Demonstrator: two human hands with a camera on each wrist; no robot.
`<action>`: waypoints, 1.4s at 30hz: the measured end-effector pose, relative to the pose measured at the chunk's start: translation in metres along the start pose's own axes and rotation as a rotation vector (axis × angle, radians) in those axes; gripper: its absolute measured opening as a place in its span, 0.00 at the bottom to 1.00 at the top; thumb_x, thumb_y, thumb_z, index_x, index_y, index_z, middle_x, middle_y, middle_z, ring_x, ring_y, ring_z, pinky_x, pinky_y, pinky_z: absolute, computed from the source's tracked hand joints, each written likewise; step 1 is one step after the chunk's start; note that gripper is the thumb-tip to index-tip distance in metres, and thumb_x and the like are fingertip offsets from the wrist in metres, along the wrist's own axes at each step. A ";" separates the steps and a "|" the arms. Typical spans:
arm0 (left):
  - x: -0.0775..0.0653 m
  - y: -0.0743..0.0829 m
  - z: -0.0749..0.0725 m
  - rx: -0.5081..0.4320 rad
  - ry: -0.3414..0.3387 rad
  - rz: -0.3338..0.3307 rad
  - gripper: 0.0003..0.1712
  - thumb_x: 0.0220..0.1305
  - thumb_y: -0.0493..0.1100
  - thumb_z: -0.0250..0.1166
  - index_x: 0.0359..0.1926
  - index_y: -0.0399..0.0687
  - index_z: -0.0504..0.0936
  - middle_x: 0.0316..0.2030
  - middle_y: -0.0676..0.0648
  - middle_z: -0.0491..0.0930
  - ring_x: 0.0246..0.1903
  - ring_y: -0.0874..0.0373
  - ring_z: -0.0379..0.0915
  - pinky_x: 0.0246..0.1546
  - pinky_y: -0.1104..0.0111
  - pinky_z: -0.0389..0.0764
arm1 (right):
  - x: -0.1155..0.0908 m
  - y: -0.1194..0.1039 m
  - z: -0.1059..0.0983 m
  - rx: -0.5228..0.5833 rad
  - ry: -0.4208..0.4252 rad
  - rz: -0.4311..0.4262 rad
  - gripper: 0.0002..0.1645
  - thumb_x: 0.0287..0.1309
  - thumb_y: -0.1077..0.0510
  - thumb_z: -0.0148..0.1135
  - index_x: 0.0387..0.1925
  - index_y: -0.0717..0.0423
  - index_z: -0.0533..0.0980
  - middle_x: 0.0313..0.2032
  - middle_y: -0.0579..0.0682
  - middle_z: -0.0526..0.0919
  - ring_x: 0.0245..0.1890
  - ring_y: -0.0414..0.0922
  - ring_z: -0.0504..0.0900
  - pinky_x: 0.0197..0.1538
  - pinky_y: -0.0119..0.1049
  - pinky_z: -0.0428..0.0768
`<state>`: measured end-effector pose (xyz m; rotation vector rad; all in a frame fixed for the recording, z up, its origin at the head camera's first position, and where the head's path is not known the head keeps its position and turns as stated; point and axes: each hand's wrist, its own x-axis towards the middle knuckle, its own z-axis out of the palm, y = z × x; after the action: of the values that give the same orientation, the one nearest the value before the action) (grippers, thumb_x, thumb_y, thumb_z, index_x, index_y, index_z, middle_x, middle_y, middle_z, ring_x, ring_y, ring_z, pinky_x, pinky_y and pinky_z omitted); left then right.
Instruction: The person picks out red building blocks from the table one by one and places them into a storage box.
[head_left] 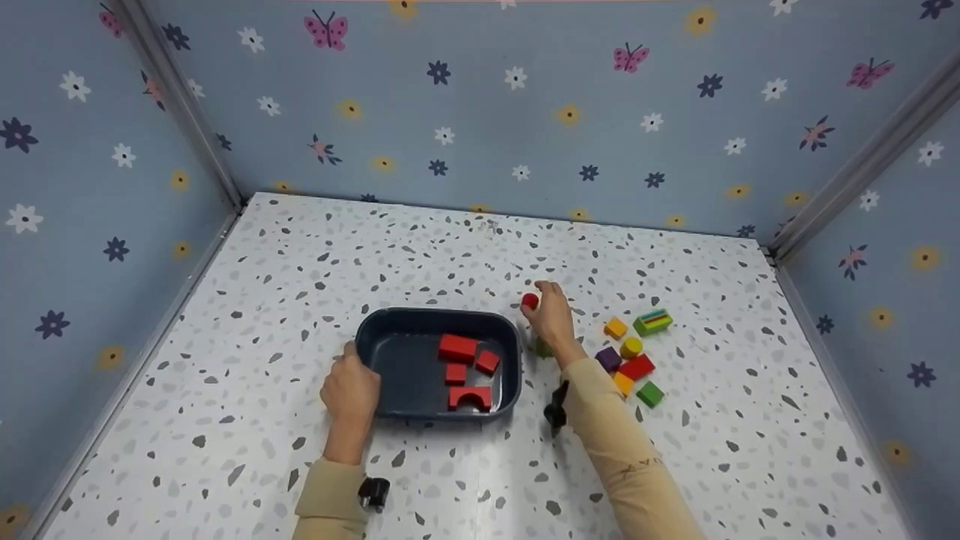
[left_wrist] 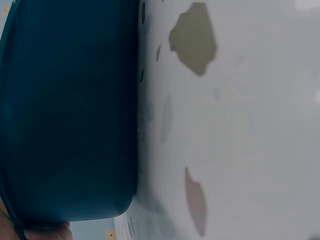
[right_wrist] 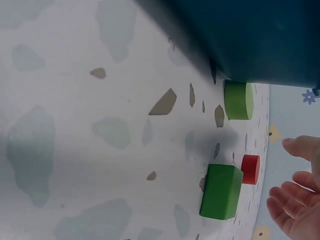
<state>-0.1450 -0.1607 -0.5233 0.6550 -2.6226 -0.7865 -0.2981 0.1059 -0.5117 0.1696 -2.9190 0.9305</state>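
My left hand (head_left: 351,386) grips the left rim of a dark blue tub (head_left: 512,375), and its fingertips (left_wrist: 47,234) show at the rim in the left wrist view. Inside the tub lie several red blocks, among them a rectangular block (head_left: 457,348) and an arch block (head_left: 470,391). Beyond the tub's right side, my right hand (head_left: 553,319) hovers beside a red cylinder (head_left: 529,301) standing on the table. In the right wrist view, its thumb and fingers are spread, apart from that cylinder (right_wrist: 250,169). A light green block (head_left: 543,347) is partly hidden under the right wrist.
Right of my right forearm lies a loose group of blocks: purple (head_left: 608,358), yellow cylinder (head_left: 631,346), red (head_left: 637,367), orange (head_left: 616,328), green (head_left: 650,394), and a striped green stack (head_left: 652,322). Flower-patterned walls (head_left: 495,135) enclose the speckled white table (head_left: 420,247).
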 end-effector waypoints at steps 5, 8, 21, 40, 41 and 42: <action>0.000 0.000 0.000 0.002 0.003 -0.003 0.23 0.48 0.30 0.55 0.50 0.32 0.71 0.30 0.28 0.76 0.25 0.33 0.73 0.23 0.47 0.70 | 0.003 0.004 0.002 -0.014 -0.076 -0.002 0.34 0.48 0.59 0.63 0.57 0.62 0.64 0.54 0.60 0.67 0.53 0.51 0.68 0.55 0.41 0.65; 0.000 0.000 0.001 0.002 0.015 -0.003 0.22 0.48 0.31 0.55 0.49 0.33 0.71 0.29 0.28 0.76 0.24 0.32 0.73 0.23 0.46 0.70 | 0.004 0.005 0.003 -0.031 -0.123 -0.009 0.37 0.48 0.59 0.64 0.60 0.59 0.62 0.57 0.60 0.64 0.56 0.53 0.65 0.55 0.43 0.63; -0.001 0.000 -0.001 -0.003 0.007 -0.001 0.22 0.48 0.31 0.55 0.49 0.32 0.71 0.29 0.29 0.76 0.24 0.33 0.73 0.22 0.47 0.70 | 0.010 0.005 0.005 -0.177 -0.309 0.008 0.43 0.48 0.58 0.62 0.65 0.52 0.54 0.65 0.57 0.52 0.60 0.59 0.57 0.55 0.52 0.62; -0.001 0.002 -0.001 -0.003 0.016 -0.005 0.20 0.48 0.31 0.55 0.47 0.33 0.71 0.28 0.29 0.75 0.24 0.32 0.72 0.23 0.46 0.70 | 0.011 0.008 0.008 -0.310 -0.359 -0.017 0.34 0.51 0.55 0.57 0.61 0.52 0.61 0.59 0.58 0.62 0.56 0.57 0.63 0.51 0.52 0.65; -0.002 0.002 -0.001 0.002 0.026 -0.003 0.20 0.47 0.31 0.56 0.46 0.33 0.72 0.28 0.29 0.75 0.24 0.32 0.72 0.22 0.47 0.69 | 0.010 0.008 0.008 -0.314 -0.348 -0.026 0.32 0.51 0.56 0.57 0.60 0.53 0.63 0.57 0.58 0.64 0.55 0.56 0.65 0.50 0.52 0.66; -0.002 0.003 -0.002 0.003 0.027 -0.005 0.20 0.47 0.31 0.55 0.46 0.33 0.71 0.28 0.29 0.75 0.24 0.32 0.72 0.22 0.47 0.69 | 0.010 0.009 0.008 -0.315 -0.335 -0.037 0.31 0.51 0.57 0.57 0.58 0.54 0.64 0.55 0.59 0.66 0.53 0.56 0.66 0.49 0.51 0.67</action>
<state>-0.1436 -0.1587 -0.5205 0.6689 -2.5996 -0.7704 -0.3092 0.1077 -0.5222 0.3904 -3.3029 0.4613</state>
